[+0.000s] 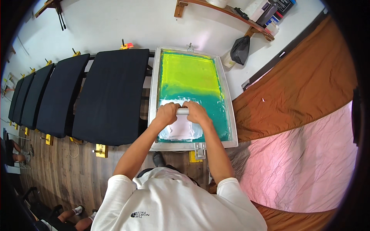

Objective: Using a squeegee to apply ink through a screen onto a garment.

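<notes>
My left hand (167,113) and my right hand (194,112) are closed around a silver squeegee bar (181,111) over a framed printing screen (232,116). The screen's upper part is coated yellow-green (188,73), its lower part teal (214,119). A white ink area (175,131) lies under and just below my hands. The squeegee's blade is mostly hidden by my hands. A metal clamp (200,151) sits at the frame's near edge.
Several boards covered in black fabric (111,96) line the left. Orange cloth (293,96) and pink sheeting (300,165) hang at the right. A wall shelf (223,11) holds containers. Other people's legs (69,215) show at lower left above a wooden floor (58,161).
</notes>
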A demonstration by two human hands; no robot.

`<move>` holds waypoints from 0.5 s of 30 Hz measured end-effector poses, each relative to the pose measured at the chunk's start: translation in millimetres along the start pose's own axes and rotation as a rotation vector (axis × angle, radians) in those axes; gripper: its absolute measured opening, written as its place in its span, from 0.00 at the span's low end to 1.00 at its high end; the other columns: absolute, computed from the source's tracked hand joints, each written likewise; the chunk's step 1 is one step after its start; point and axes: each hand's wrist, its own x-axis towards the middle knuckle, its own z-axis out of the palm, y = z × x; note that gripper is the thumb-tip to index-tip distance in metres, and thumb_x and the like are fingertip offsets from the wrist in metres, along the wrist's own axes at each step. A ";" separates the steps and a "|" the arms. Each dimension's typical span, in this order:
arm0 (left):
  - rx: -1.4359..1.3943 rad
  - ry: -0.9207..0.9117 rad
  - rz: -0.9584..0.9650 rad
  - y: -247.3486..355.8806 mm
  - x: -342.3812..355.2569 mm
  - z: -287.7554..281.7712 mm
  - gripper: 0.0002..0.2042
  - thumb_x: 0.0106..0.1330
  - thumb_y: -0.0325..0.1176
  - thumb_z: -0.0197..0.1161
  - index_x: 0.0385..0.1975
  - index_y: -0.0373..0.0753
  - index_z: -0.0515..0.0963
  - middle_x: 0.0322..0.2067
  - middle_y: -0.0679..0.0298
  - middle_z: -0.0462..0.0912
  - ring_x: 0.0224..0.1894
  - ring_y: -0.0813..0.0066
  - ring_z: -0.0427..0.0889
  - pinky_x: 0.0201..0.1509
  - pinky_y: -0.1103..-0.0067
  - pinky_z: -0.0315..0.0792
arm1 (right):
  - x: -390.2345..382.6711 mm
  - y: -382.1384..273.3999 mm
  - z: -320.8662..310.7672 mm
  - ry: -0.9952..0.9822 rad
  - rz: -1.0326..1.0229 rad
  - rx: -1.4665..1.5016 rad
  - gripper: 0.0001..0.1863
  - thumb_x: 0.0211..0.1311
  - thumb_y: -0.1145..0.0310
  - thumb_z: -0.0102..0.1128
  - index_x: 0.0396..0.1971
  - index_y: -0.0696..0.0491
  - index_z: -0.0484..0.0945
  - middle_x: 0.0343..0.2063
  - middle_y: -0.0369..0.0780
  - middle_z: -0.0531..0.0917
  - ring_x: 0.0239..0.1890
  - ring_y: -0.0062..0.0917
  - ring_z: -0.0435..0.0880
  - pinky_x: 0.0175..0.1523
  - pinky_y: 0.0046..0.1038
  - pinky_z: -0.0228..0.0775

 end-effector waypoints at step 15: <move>-0.007 -0.271 -0.044 52.1 -72.5 -12.5 0.17 0.49 0.27 0.64 0.42 0.43 0.82 0.35 0.51 0.84 0.37 0.53 0.85 0.45 0.66 0.79 | -88.4 -8.9 21.6 0.032 -0.039 0.096 0.17 0.39 0.79 0.60 0.36 0.57 0.83 0.35 0.51 0.83 0.41 0.48 0.82 0.48 0.43 0.74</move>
